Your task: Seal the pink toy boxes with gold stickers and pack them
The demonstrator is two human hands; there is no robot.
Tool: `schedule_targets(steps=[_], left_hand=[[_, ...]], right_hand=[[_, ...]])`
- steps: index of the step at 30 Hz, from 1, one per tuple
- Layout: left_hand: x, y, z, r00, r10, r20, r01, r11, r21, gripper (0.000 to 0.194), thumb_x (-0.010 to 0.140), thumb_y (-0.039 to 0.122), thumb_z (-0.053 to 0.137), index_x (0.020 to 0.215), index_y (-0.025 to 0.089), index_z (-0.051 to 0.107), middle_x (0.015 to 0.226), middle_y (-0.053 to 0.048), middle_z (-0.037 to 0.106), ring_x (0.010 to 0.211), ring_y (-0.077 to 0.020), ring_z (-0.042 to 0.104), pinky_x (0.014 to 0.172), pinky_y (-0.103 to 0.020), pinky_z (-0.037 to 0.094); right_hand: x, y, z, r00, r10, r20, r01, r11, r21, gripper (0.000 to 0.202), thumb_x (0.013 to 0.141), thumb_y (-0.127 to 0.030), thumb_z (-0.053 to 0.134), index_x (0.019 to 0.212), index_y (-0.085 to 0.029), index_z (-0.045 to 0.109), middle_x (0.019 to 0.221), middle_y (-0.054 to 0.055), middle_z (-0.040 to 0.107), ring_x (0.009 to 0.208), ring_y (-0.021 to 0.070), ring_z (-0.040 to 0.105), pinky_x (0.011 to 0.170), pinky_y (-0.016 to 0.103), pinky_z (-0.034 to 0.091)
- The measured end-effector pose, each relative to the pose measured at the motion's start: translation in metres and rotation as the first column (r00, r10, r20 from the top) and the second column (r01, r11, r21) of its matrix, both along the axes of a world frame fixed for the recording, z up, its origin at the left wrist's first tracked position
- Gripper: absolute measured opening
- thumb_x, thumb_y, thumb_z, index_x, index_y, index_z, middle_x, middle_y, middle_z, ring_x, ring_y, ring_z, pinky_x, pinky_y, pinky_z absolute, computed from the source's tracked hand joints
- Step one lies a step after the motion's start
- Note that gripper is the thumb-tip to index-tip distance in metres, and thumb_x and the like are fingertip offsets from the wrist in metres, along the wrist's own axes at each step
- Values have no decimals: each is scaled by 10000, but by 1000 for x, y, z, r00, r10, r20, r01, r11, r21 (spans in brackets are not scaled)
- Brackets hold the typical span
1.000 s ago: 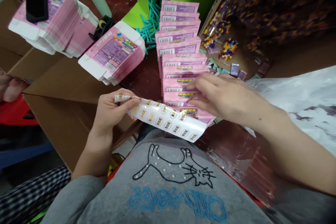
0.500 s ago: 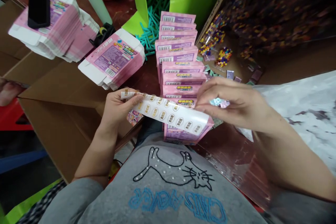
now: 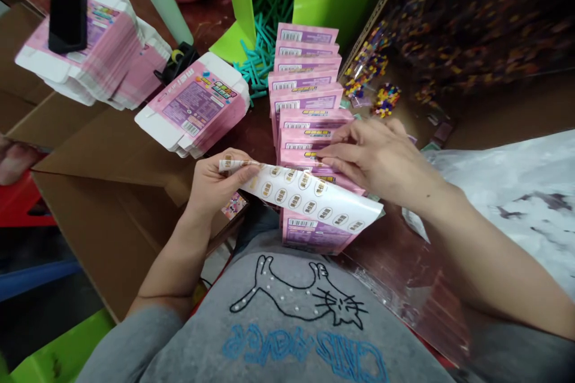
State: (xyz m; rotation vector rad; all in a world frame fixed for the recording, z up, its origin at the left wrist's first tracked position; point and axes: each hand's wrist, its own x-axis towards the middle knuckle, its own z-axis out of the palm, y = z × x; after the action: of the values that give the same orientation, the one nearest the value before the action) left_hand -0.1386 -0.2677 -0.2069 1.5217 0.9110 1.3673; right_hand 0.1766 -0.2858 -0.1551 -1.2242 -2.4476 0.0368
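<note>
My left hand pinches one end of a white sticker sheet printed with rows of gold oval stickers. The sheet stretches to the right across the front of a row of upright pink and purple boxes. Over that row, my right hand has its thumb and fingertips close together at the top edge of one of the nearer boxes. Whatever is between those fingertips is too small to make out. Part of the nearest box shows below the sheet.
Flat pink cartons lie stacked at the left, and a black phone rests on another stack. Teal sticks spill from a green container. Bags of coloured beads and white plastic are at the right.
My right hand has moved up and left, from near the sticker sheet to a box's top edge. My left hand and the sheet have shifted slightly right.
</note>
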Motion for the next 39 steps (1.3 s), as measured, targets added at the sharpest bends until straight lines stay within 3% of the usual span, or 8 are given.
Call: schedule_targets(steps=[5, 8, 14, 18, 21, 27, 32, 39], left_hand=[[7, 5, -2, 998, 53, 18, -56, 962, 266, 91, 831, 227, 929, 895, 276, 888, 842, -33, 824, 865, -184, 763, 792, -312, 624], [10, 6, -1, 999, 35, 17, -39, 952, 304, 143, 842, 239, 937, 963, 303, 896, 873, -36, 836, 928, -188, 768, 860, -326, 627], [14, 2, 2, 994, 70, 86, -74, 996, 46, 153, 761, 322, 987, 835, 247, 877, 891, -53, 817, 846, -177, 761, 729, -278, 626], [17, 1, 1, 982, 141, 123, -116, 975, -189, 225, 717, 360, 992, 769, 197, 846, 782, -22, 769, 662, -127, 682, 609, -239, 586], [18, 1, 0, 979, 174, 108, -138, 950, -281, 280, 687, 395, 1000, 752, 179, 834, 734, -21, 759, 646, -137, 683, 614, -252, 604], [11, -3, 3, 987, 114, 111, -76, 952, -298, 176, 701, 301, 971, 754, 191, 844, 761, -36, 773, 649, -127, 681, 602, -231, 602], [7, -3, 3, 997, 0, 77, 12, 988, -157, 97, 685, 187, 930, 707, 213, 839, 845, -55, 787, 721, -142, 702, 605, -223, 592], [12, 9, 3, 997, -2, 75, 13, 988, -152, 148, 720, 278, 954, 749, 206, 828, 834, -55, 774, 692, -146, 689, 590, -242, 599]], right_hand=[[-2, -8, 22, 923, 75, -377, -221, 906, -361, 274, 1060, -502, 689, 1083, -262, 817, 1013, 31, 832, 883, 200, 762, 777, 343, 541], [-8, -10, 22, 899, -19, -438, -151, 924, -351, 202, 1010, -401, 758, 904, -231, 737, 841, -2, 772, 737, 152, 692, 694, 307, 505], [-8, -2, 7, 889, -32, -456, -109, 954, -278, 211, 1033, -400, 722, 891, -246, 700, 858, 12, 757, 768, 175, 693, 722, 347, 504], [-6, -1, 0, 930, 5, -367, -81, 978, -192, 259, 1087, -460, 666, 924, -276, 746, 857, -2, 805, 766, 197, 738, 775, 412, 475], [-6, -4, -1, 931, 11, -366, -36, 997, -63, 119, 1074, -406, 711, 1057, -312, 783, 982, -4, 850, 845, 222, 782, 856, 460, 467], [2, -1, 16, 758, 5, -653, -69, 995, -72, 81, 984, -245, 809, 1012, -320, 794, 1182, 15, 804, 1147, 253, 752, 1013, 464, 553], [4, 29, 4, 898, 74, -435, -143, 981, -129, 77, 1022, -326, 748, 971, -273, 771, 1075, 46, 799, 1044, 254, 752, 937, 441, 557], [-6, 35, -13, 970, -127, -206, 121, 992, -45, 149, 1024, -349, 743, 1140, -262, 711, 1104, 56, 791, 1003, 278, 735, 959, 468, 420]])
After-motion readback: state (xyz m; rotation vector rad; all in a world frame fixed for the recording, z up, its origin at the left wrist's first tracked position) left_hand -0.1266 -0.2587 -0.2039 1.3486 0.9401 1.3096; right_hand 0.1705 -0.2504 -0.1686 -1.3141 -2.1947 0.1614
